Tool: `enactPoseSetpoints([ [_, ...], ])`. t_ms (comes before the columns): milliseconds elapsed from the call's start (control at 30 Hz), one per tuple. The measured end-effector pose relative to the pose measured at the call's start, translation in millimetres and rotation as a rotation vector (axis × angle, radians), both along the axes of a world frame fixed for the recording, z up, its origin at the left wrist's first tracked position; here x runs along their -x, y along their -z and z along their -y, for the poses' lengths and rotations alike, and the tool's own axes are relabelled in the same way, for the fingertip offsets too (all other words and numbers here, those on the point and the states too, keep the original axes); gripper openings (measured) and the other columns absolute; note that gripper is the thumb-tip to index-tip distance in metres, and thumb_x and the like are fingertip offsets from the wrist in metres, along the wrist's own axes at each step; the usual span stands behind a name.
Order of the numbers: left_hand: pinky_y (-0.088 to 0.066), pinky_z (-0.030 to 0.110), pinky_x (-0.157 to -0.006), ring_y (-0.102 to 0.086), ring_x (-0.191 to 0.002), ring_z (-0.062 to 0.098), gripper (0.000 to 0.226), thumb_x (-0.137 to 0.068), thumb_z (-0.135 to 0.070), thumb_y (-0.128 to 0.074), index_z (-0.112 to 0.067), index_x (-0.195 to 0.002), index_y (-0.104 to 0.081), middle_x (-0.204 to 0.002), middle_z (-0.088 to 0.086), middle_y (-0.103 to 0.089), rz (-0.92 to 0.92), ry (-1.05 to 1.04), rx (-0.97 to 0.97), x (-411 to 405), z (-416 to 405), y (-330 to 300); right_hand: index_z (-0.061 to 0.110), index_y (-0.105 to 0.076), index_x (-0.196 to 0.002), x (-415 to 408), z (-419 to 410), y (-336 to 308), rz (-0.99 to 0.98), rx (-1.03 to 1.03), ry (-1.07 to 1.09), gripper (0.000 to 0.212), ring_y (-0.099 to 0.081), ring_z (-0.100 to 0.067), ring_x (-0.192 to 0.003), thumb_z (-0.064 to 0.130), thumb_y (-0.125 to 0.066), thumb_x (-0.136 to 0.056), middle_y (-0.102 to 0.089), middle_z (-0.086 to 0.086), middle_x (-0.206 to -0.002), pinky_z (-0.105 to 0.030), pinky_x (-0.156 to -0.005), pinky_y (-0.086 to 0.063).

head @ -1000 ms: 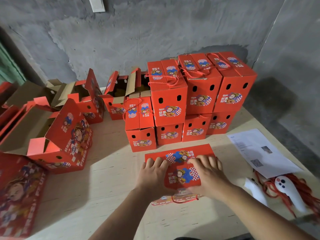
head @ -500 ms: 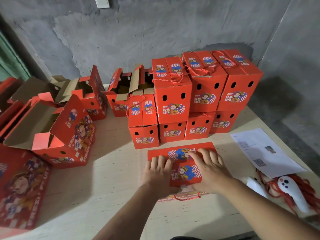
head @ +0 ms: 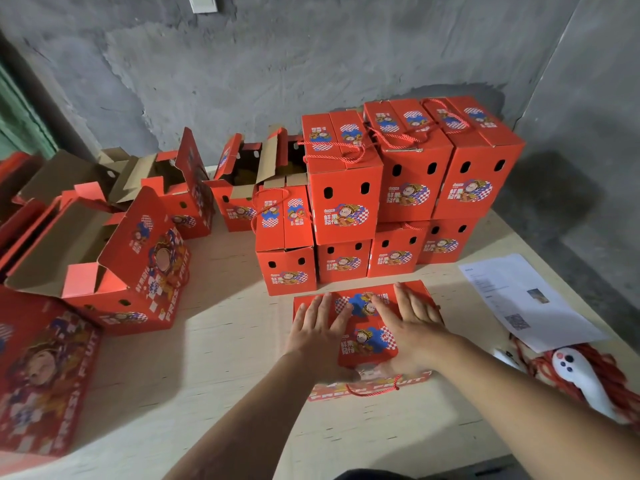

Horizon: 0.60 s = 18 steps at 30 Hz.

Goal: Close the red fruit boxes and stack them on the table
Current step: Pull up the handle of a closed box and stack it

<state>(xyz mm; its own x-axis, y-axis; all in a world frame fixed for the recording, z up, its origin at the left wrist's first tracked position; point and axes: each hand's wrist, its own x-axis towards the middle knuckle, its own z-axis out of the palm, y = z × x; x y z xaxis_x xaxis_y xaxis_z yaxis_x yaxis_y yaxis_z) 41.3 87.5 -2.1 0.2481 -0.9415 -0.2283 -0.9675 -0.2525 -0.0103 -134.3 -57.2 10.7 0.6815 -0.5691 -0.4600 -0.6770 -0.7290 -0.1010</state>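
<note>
Pale tabletop [head: 214, 344], lower centre: left hand [head: 320, 336] and right hand [head: 412, 332], fingers straight, press the red box [head: 363, 332]; uneven pressure may pop its flaps open.

A rough grey plastered wall [head: 277, 64] runs behind the pale plywood table [head: 221, 341], meeting a second grey wall [head: 595, 98] in a corner at right. A white switch plate [head: 203, 2] sits high up; a green frame [head: 20, 116] edges the left. Light falls unevenly across the tabletop.
</note>
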Motion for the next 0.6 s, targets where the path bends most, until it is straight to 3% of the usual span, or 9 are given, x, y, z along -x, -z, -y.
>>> enactPoseSetpoints([
  [67, -0.004, 0.056, -0.127, -0.013, -0.156, 0.037, 0.120, -0.071, -0.094, -0.051, -0.032, -0.163, -0.004, -0.170, 0.009, -0.009, -0.016, -0.013, 0.101, 3.7, -6.8, 1.9, 0.052, 0.035, -0.147, 6.8, -5.5, 4.3, 0.107, 0.053, 0.013, 0.140, 0.033, -0.030, -0.151, 0.099, -0.055, -0.051, 0.041, 0.003, -0.161, -0.055, -0.124, 0.004],
  [100, -0.019, 0.053, -0.126, -0.032, -0.148, 0.035, 0.113, -0.072, -0.092, -0.051, -0.031, -0.162, -0.018, -0.162, 0.007, -0.028, -0.024, -0.007, 0.191, 6.9, -14.5, 6.1, 0.046, 0.020, -0.156, 12.5, -10.3, 7.7, 0.184, 0.121, 0.006, 0.138, 0.012, -0.033, -0.154, 0.100, -0.052, -0.052, 0.019, 0.002, -0.165, -0.055, -0.124, -0.006],
  [167, -0.047, 0.045, -0.106, -0.058, -0.118, 0.027, 0.099, -0.073, -0.086, -0.058, -0.025, -0.150, -0.047, -0.135, 0.001, -0.055, -0.022, 0.015, 0.413, 15.1, -30.9, 19.4, 0.033, -0.021, -0.159, 24.0, -20.9, 16.3, 0.322, 0.284, -0.027, 0.129, -0.033, -0.034, -0.135, 0.104, -0.046, -0.055, -0.026, -0.003, -0.150, -0.051, -0.114, -0.032],
  [200, -0.053, 0.044, -0.097, -0.061, -0.107, 0.026, 0.095, -0.072, -0.084, -0.062, -0.022, -0.144, -0.055, -0.125, 0.001, -0.060, -0.007, 0.024, 0.514, 19.1, -36.3, 25.0, 0.028, -0.039, -0.152, 28.8, -26.1, 21.3, 0.389, 0.351, -0.037, 0.122, -0.045, -0.032, -0.120, 0.105, -0.045, -0.057, -0.039, -0.002, -0.137, -0.049, -0.106, -0.039],
  [267, -0.056, 0.045, -0.091, -0.062, -0.101, 0.026, 0.094, -0.069, -0.082, -0.069, -0.020, -0.139, -0.057, -0.118, 0.003, -0.062, 0.047, 0.026, 0.593, 24.6, -40.0, 29.8, 0.022, -0.055, -0.137, 35.4, -31.7, 30.1, 0.510, 0.470, -0.042, 0.114, -0.051, -0.032, -0.104, 0.105, -0.045, -0.060, -0.049, -0.003, -0.124, -0.050, -0.098, -0.041],
  [333, -0.056, 0.045, -0.092, -0.061, -0.101, 0.027, 0.098, -0.069, -0.082, -0.071, -0.019, -0.142, -0.053, -0.118, 0.004, -0.060, 0.086, 0.029, 0.594, 27.4, -41.7, 28.9, 0.018, -0.058, -0.133, 39.2, -33.3, 35.8, 0.559, 0.553, -0.048, 0.112, -0.051, -0.034, -0.103, 0.103, -0.050, -0.061, -0.052, -0.007, -0.123, -0.053, -0.100, -0.039],
  [467, -0.052, 0.050, -0.105, -0.060, -0.118, 0.029, 0.098, -0.074, -0.076, -0.073, -0.019, -0.150, -0.049, -0.131, 0.005, -0.060, 0.037, 0.003, 0.581, 30.5, -47.7, 27.4, 0.016, -0.054, -0.143, 45.0, -41.0, 41.2, 0.553, 0.556, -0.031, 0.113, -0.050, -0.039, -0.123, 0.096, -0.060, -0.064, -0.050, -0.011, -0.137, -0.055, -0.112, -0.035],
  [600, -0.033, 0.053, -0.123, -0.043, -0.148, 0.028, 0.093, -0.086, -0.073, -0.060, -0.019, -0.159, -0.040, -0.158, 0.004, -0.048, -0.027, -0.020, 0.516, 30.8, -46.9, 29.7, 0.016, -0.044, -0.152, 43.8, -42.1, 35.0, 0.507, 0.506, -0.026, 0.114, -0.039, -0.037, -0.145, 0.093, -0.059, -0.069, -0.043, -0.012, -0.154, -0.051, -0.121, -0.029],
])
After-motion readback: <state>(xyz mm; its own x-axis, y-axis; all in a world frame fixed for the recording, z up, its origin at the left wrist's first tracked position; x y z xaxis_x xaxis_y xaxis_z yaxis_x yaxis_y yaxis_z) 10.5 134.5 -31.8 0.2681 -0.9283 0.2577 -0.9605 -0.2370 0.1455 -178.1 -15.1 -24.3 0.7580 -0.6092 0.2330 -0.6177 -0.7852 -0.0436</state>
